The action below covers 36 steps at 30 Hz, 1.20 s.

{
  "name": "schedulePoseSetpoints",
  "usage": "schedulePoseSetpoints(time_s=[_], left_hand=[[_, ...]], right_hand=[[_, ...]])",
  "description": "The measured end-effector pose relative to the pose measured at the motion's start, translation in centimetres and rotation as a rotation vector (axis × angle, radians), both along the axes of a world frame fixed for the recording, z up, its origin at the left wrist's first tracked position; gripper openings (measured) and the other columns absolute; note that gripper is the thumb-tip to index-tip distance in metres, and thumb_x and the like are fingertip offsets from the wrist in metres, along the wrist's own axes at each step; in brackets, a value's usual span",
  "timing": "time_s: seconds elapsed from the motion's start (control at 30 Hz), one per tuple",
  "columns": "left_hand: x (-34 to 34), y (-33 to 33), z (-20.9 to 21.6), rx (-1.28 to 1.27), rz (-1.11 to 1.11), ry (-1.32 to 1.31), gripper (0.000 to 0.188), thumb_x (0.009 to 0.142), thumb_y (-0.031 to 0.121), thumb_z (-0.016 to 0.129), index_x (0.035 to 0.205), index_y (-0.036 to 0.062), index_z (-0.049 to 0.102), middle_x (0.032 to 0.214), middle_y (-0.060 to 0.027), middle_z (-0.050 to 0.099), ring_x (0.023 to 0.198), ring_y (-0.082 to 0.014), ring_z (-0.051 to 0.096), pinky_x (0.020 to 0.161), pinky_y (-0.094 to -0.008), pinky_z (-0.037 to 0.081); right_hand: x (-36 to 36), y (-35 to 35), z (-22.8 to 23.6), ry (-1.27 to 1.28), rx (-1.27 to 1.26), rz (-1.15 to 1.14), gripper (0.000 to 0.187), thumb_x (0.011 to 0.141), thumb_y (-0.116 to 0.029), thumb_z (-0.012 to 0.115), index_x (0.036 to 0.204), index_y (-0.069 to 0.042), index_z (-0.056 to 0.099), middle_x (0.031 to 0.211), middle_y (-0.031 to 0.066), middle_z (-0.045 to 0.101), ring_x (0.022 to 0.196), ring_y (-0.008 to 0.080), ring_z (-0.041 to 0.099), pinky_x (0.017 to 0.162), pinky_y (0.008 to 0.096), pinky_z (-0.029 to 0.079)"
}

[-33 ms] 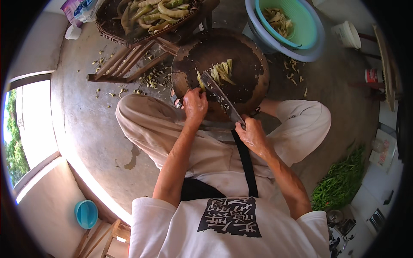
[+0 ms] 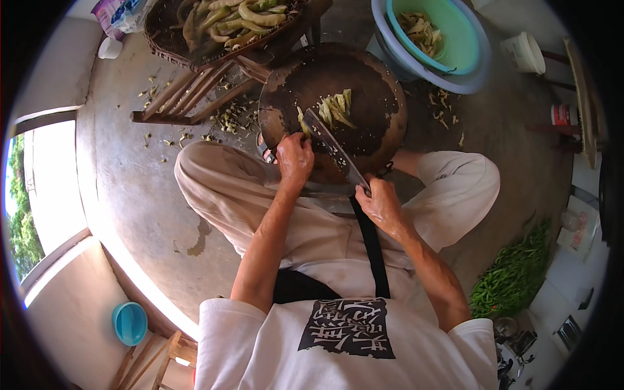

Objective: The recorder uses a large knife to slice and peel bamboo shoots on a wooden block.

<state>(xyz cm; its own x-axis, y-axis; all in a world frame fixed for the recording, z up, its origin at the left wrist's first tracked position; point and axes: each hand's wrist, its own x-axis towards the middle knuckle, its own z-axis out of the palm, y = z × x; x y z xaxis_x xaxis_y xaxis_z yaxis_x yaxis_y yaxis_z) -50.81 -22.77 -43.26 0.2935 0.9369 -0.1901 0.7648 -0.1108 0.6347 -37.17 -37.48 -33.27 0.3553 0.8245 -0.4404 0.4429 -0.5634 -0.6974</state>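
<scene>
My left hand (image 2: 296, 157) is closed at the near left of a round, dark wooden chopping board (image 2: 286, 84). Its fingertips press on a pale green pepper (image 2: 303, 122) lying lengthwise. In my right hand (image 2: 383, 205) is the handle of a cleaver (image 2: 338, 153), whose blade slants up and left across the board. The blade's far end is right beside the pepper, and small pale seeds stick to its side. A small pile of cut pepper strips (image 2: 336, 108) lies just beyond the blade, with seeds scattered round it.
A wicker basket (image 2: 156, 42) of long pale peppers rests on a wooden stool or chair (image 2: 179, 97) at the far left. Far right, a green colander (image 2: 471, 42) holding cut pieces sits in a blue basin (image 2: 481, 68). Pepper scraps litter the floor; green chillies (image 2: 513, 273) lie heaped at right.
</scene>
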Motion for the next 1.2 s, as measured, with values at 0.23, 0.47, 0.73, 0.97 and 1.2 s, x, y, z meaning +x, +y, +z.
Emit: schedulePoseSetpoints(time_s=[0.23, 0.47, 0.73, 0.97, 1.2], left_hand=[[0.2, 0.0, 0.1, -0.026, 0.062, -0.050, 0.019, 0.078, 0.017, 0.064, 0.089, 0.0022, 0.070, 0.082, -0.0199, 0.066, 0.081, -0.0380, 0.064, 0.074, -0.0435, 0.050], [0.0, 0.0, 0.1, -0.043, 0.028, -0.055, 0.017, 0.079, 0.013, 0.062, 0.085, -0.0016, 0.066, 0.085, -0.0239, 0.061, 0.083, -0.0427, 0.060, 0.074, -0.0486, 0.047], [0.4, -0.5, 0.3, 0.009, 0.020, -0.075, 0.019, 0.081, 0.014, 0.059, 0.087, -0.0026, 0.066, 0.086, -0.0234, 0.062, 0.081, -0.0416, 0.061, 0.075, -0.0476, 0.048], [1.9, -0.8, -0.2, -0.062, 0.043, -0.164, 0.023, 0.080, 0.015, 0.062, 0.092, -0.0025, 0.069, 0.081, -0.0208, 0.067, 0.077, -0.0335, 0.067, 0.073, -0.0377, 0.050], [1.5, -0.7, -1.4, 0.056, 0.126, -0.213, 0.020, 0.079, 0.014, 0.062, 0.090, -0.0017, 0.070, 0.079, -0.0202, 0.067, 0.076, -0.0340, 0.066, 0.072, -0.0382, 0.050]], right_hand=[[-0.8, 0.0, -1.1, -0.041, -0.033, -0.008, 0.019, 0.084, -0.013, 0.060, 0.080, 0.006, 0.059, 0.070, 0.0271, 0.061, 0.073, 0.0443, 0.062, 0.061, 0.0451, 0.050], [-1.7, 2.8, -3.4, -0.067, -0.039, 0.007, 0.021, 0.085, -0.014, 0.059, 0.084, 0.007, 0.060, 0.068, 0.0260, 0.060, 0.067, 0.0424, 0.062, 0.058, 0.0415, 0.046], [-0.2, 2.6, -4.4, -0.097, 0.145, -0.041, 0.021, 0.084, -0.014, 0.059, 0.082, 0.007, 0.059, 0.063, 0.0240, 0.059, 0.063, 0.0393, 0.063, 0.057, 0.0414, 0.047], [1.9, 0.5, -2.7, -0.076, 0.059, -0.104, 0.019, 0.083, -0.011, 0.060, 0.078, 0.007, 0.058, 0.067, 0.0265, 0.059, 0.070, 0.0436, 0.062, 0.059, 0.0446, 0.048], [1.0, -0.8, 0.3, 0.013, -0.016, -0.048, 0.018, 0.085, -0.012, 0.058, 0.083, 0.006, 0.059, 0.072, 0.0281, 0.060, 0.076, 0.0434, 0.062, 0.062, 0.0443, 0.049]])
